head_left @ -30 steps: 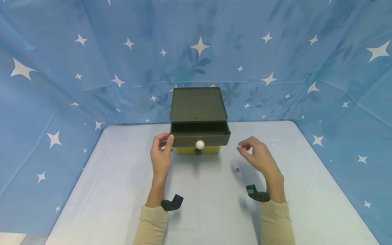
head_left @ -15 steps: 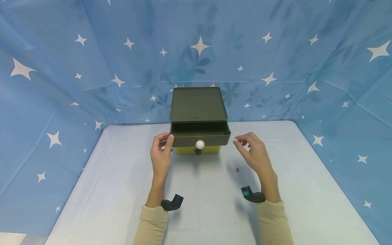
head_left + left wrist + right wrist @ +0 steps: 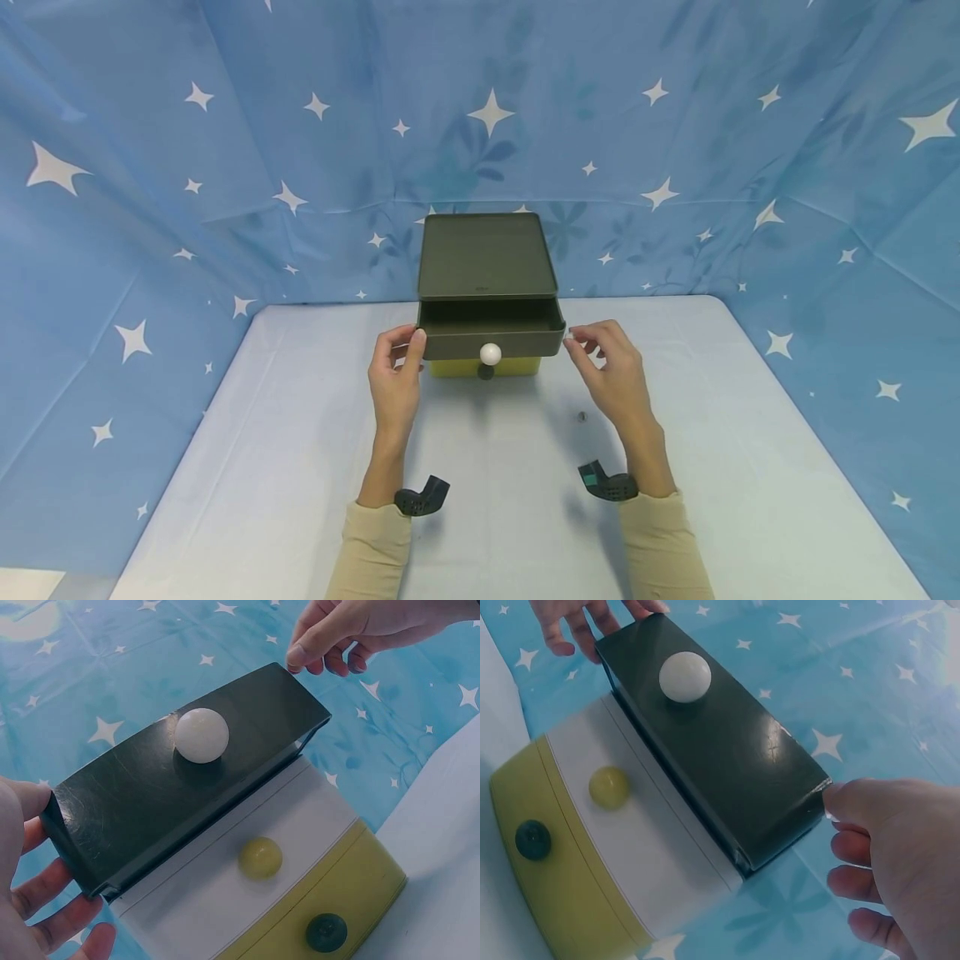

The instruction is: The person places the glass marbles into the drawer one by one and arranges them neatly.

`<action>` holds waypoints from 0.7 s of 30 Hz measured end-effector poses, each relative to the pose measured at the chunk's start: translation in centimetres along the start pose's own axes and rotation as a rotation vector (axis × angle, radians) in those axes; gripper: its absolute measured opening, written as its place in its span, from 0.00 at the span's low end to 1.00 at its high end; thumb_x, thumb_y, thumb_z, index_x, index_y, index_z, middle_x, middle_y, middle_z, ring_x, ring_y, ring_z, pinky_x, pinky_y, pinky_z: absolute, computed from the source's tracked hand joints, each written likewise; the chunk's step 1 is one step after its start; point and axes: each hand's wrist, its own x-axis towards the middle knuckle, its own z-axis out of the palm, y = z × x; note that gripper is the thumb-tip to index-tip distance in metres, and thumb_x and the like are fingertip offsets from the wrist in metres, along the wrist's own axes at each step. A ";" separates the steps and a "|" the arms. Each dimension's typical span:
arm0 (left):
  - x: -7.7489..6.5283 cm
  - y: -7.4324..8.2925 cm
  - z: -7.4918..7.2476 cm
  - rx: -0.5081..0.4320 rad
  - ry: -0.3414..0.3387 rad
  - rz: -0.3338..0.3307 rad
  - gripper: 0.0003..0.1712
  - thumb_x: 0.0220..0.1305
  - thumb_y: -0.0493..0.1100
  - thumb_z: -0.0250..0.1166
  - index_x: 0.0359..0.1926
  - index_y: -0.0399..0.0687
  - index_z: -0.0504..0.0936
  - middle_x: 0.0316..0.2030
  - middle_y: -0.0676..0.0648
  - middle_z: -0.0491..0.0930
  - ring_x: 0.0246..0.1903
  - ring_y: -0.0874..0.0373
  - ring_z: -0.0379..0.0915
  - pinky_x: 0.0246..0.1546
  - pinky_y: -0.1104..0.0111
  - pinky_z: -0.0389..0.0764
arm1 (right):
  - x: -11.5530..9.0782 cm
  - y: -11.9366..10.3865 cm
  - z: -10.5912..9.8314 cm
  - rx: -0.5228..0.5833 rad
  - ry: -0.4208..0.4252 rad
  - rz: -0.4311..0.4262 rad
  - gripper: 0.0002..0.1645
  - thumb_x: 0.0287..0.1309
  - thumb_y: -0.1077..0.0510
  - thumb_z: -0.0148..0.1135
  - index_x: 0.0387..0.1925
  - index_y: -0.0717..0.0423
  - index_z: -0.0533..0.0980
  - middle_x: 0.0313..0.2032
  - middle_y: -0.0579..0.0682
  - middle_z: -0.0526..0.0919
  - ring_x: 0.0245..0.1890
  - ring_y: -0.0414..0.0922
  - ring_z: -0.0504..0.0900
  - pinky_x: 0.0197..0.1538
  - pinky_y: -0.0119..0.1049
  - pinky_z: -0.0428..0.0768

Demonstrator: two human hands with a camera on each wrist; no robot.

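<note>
A dark green top drawer (image 3: 457,346) with a white round knob (image 3: 491,354) stands pulled out of a small drawer cabinet (image 3: 487,250). At the drawer's left front corner my left hand (image 3: 395,375) grips the edge, thumb in front and fingers along the side, as the left wrist view shows. My right hand (image 3: 615,371) is beside the right front corner, thumb and forefinger pinching a small whitish thing (image 3: 568,336) too small to identify. Whether that hand touches the drawer, I cannot tell. The part of the drawer's inside that shows is dark.
Below the open drawer are a white drawer (image 3: 225,855) with a yellow knob (image 3: 260,858) and a yellow drawer (image 3: 300,930) with a green knob (image 3: 327,932). A small round coin-like thing (image 3: 582,417) lies on the white tabletop (image 3: 300,467). A blue starry cloth (image 3: 337,150) hangs behind.
My right hand has moved left and slightly away from me, up to the drawer's right front corner, with the small whitish thing pinched. The left hand and the drawer have stayed still.
</note>
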 end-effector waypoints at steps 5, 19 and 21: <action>0.0 0.0 0.0 0.007 0.002 0.002 0.19 0.70 0.50 0.64 0.53 0.43 0.79 0.45 0.56 0.78 0.45 0.49 0.75 0.37 0.75 0.80 | 0.0 -0.1 0.2 0.032 0.041 -0.035 0.12 0.59 0.63 0.71 0.44 0.61 0.82 0.39 0.54 0.82 0.35 0.47 0.78 0.37 0.25 0.73; 0.0 0.1 0.1 0.004 0.004 -0.003 0.18 0.70 0.50 0.64 0.53 0.43 0.79 0.45 0.56 0.78 0.44 0.53 0.75 0.37 0.74 0.80 | 0.3 -1.1 1.4 0.120 0.137 -0.092 0.13 0.57 0.67 0.70 0.45 0.64 0.82 0.37 0.58 0.81 0.31 0.48 0.76 0.36 0.28 0.74; 0.0 0.1 0.1 0.008 0.004 -0.002 0.18 0.70 0.50 0.64 0.53 0.43 0.79 0.45 0.56 0.78 0.43 0.54 0.75 0.37 0.75 0.80 | 0.3 -1.2 1.7 0.126 0.159 -0.084 0.13 0.56 0.67 0.71 0.44 0.64 0.83 0.37 0.58 0.82 0.31 0.49 0.76 0.35 0.27 0.74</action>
